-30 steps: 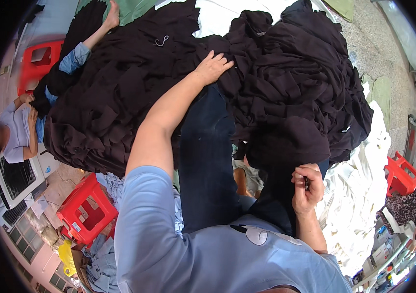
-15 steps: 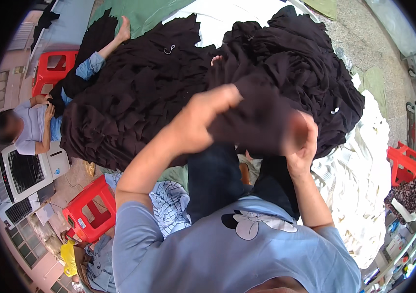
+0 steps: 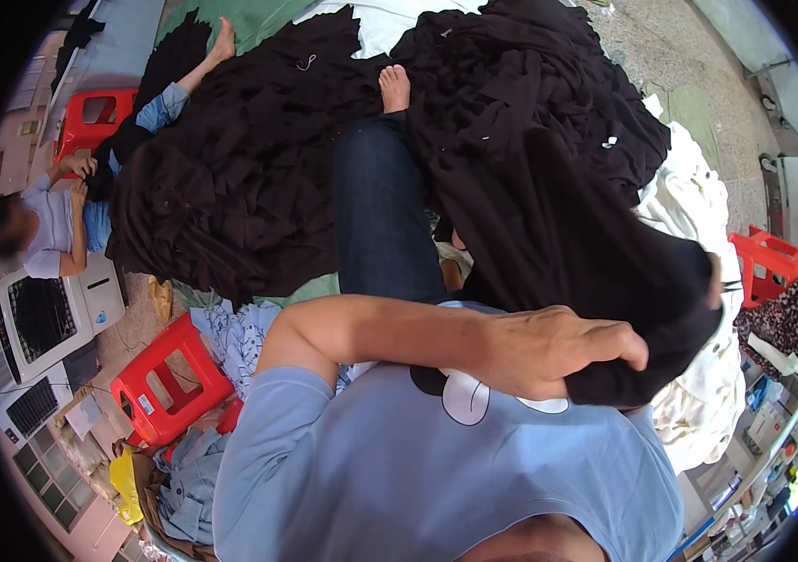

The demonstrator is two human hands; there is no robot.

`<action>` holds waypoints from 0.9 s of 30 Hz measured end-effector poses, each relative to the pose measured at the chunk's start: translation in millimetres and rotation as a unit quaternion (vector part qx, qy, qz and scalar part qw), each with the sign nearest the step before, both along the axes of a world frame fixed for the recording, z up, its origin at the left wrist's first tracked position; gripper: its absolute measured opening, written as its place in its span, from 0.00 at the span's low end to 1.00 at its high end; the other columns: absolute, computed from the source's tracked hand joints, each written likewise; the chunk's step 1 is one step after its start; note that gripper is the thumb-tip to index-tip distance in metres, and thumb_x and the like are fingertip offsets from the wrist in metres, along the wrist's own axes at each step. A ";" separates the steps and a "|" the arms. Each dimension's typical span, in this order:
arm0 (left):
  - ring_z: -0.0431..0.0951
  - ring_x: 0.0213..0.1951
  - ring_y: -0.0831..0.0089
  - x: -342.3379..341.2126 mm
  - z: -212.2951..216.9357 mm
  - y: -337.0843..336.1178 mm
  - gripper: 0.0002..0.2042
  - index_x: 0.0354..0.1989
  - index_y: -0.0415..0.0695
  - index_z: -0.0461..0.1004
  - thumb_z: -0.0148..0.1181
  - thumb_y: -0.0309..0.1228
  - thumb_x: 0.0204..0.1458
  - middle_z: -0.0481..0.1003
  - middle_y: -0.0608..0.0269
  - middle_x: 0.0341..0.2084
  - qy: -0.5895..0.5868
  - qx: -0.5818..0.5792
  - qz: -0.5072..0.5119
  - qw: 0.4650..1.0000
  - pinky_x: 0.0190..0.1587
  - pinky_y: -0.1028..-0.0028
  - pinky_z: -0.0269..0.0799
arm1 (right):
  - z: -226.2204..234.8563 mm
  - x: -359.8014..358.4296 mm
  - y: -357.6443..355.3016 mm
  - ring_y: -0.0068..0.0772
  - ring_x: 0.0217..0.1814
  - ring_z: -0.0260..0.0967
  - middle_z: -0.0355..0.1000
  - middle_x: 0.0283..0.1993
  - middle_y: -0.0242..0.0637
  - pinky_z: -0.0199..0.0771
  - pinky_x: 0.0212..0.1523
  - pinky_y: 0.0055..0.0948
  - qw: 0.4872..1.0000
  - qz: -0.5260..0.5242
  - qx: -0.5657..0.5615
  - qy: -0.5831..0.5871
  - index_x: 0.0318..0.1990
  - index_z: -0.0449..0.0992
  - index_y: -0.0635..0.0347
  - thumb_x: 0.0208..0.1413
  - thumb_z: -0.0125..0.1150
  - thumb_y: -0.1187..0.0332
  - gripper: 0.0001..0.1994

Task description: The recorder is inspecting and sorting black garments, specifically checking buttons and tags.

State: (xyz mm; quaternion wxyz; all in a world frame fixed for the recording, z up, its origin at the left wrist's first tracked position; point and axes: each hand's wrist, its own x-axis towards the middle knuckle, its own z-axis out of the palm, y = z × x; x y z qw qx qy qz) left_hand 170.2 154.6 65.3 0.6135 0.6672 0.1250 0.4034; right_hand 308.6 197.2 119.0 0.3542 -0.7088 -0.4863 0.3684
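My left hand (image 3: pixel 558 351) reaches across my chest to the right, fingers closed on the lower edge of a black garment (image 3: pixel 596 272). The garment hangs lifted at my right side, draped over my right hand (image 3: pixel 715 273), of which only a sliver of skin shows at the cloth's right edge. My leg in dark jeans (image 3: pixel 380 206) stretches out ahead, with the bare foot (image 3: pixel 394 87) resting against a large heap of black garments (image 3: pixel 249 169). The held garment still trails back toward that heap.
A pile of white cloth (image 3: pixel 699 201) lies at the right. Red plastic stools stand at lower left (image 3: pixel 169 379), far left (image 3: pixel 99 110) and right (image 3: pixel 766 260). Another person (image 3: pixel 43 225) sits at the left beside a white machine (image 3: pixel 38 314). Pale blue cloth (image 3: pixel 230 330) lies by my left side.
My left hand left the heap, took hold of the black garment together with my right hand, and both carried it up and over to my right side.
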 end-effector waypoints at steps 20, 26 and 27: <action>0.75 0.48 0.69 -76.3 -140.2 49.2 0.18 0.49 0.39 0.71 0.52 0.18 0.47 0.72 0.59 0.46 0.288 -0.090 0.374 0.877 0.49 0.76 0.69 | -169.4 264.7 56.2 0.35 0.53 0.71 0.71 0.54 0.44 0.70 0.54 0.27 0.993 -0.056 0.007 -0.101 0.54 0.71 0.64 0.52 0.50 0.80 0.20; 0.73 0.50 0.67 -87.2 -132.5 17.8 0.19 0.46 0.39 0.72 0.52 0.18 0.42 0.73 0.60 0.43 0.319 -0.038 0.344 0.882 0.51 0.76 0.66 | -187.6 168.9 12.2 0.24 0.44 0.70 0.73 0.46 0.34 0.70 0.48 0.22 0.988 0.124 0.096 0.009 0.48 0.73 0.64 0.50 0.49 0.84 0.18; 0.73 0.50 0.67 -86.7 -130.7 16.7 0.19 0.46 0.39 0.72 0.52 0.18 0.42 0.73 0.60 0.43 0.321 -0.040 0.340 0.883 0.51 0.76 0.66 | -183.2 137.8 1.2 0.24 0.42 0.70 0.72 0.44 0.33 0.70 0.46 0.21 0.976 0.181 0.106 0.064 0.45 0.74 0.64 0.50 0.49 0.85 0.15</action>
